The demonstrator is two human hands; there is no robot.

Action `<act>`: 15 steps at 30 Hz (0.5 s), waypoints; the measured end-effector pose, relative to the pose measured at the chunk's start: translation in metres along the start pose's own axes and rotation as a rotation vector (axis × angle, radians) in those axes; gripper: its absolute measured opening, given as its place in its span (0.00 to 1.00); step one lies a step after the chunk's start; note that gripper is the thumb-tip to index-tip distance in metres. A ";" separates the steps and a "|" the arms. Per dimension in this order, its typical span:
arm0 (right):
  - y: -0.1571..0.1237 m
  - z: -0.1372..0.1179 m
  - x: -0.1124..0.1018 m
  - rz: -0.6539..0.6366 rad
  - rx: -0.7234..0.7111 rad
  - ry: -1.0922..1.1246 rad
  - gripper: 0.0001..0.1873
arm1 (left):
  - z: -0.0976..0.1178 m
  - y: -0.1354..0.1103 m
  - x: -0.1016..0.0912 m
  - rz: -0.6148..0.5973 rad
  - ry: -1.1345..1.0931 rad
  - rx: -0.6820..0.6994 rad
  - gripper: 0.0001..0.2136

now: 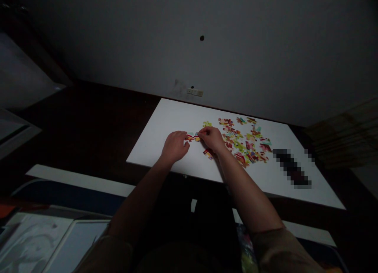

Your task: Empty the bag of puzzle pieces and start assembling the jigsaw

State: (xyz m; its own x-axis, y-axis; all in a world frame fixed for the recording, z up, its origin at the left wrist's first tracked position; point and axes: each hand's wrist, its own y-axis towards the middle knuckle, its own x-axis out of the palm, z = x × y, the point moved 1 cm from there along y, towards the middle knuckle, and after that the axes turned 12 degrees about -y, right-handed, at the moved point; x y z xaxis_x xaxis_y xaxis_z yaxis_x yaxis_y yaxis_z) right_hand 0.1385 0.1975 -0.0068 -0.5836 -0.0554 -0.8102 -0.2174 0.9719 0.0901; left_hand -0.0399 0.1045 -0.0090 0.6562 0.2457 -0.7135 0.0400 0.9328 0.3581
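On the white tabletop, two or so joined jigsaw puzzle pieces [190, 138] in red, yellow and pale blue lie between my hands. My left hand [175, 146] rests at their left side, fingertips on the edge and thumb held apart. From the right, my right hand [213, 139] pinches a puzzle piece [197, 137] at the right end of this group; the fingers partly cover it. A loose reddish piece [208, 153] lies just below my right hand, and a yellow-green piece [207, 124] is just above it.
Many loose puzzle pieces [239, 145] spread over the white table [150, 141] right of my hands. A blurred-out dark item [292, 168] lies further right. Behind the table stands a grey wall [141, 48] with sockets [195, 92]. Books or pictures [32, 241] sit at lower left.
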 end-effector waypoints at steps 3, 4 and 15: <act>0.002 -0.004 0.002 0.004 -0.040 -0.055 0.07 | 0.000 0.000 0.000 -0.007 0.001 0.004 0.17; 0.003 -0.005 0.002 0.002 -0.049 -0.074 0.07 | -0.001 0.000 0.000 -0.009 -0.003 0.006 0.16; 0.010 -0.014 -0.003 -0.032 -0.119 -0.183 0.07 | -0.001 0.000 -0.002 0.001 -0.062 -0.017 0.18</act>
State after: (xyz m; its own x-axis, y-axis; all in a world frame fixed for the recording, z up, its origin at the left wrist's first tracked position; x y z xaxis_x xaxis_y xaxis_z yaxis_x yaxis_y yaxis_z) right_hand 0.1274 0.2046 0.0044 -0.4253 -0.0330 -0.9044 -0.3311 0.9357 0.1216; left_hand -0.0420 0.1042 -0.0077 0.7017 0.2299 -0.6744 0.0271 0.9372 0.3477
